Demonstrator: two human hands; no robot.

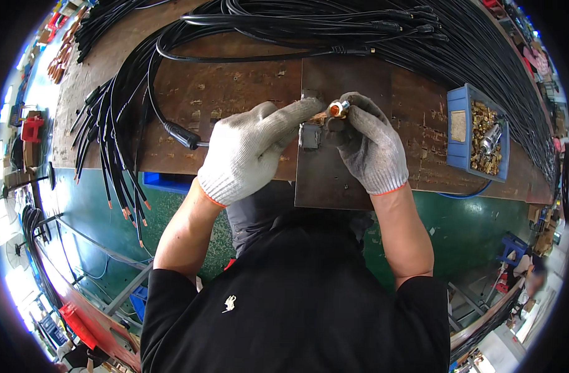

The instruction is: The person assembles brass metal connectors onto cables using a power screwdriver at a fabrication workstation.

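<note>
Both of my hands wear pale knitted work gloves with orange cuffs. My right hand (371,140) grips a small brass fitting (338,109) between thumb and fingers, its round opening showing a coppery inside. My left hand (247,149) is closed round a black cable, with its index finger stretched toward the fitting; most of that length is hidden by the glove. A black connector sleeve (183,135) sits on the cable, just left of this hand. Beneath the fingertips, a small metal block (310,135) is fixed on a dark metal plate (334,186).
On the right of the wooden bench (234,81) stands a blue bin (458,127) of brass fittings, with a silver tool (491,139) on them. Black cables (297,28) lie across the back. More cables with bare copper ends (125,212) hang over the front edge at left.
</note>
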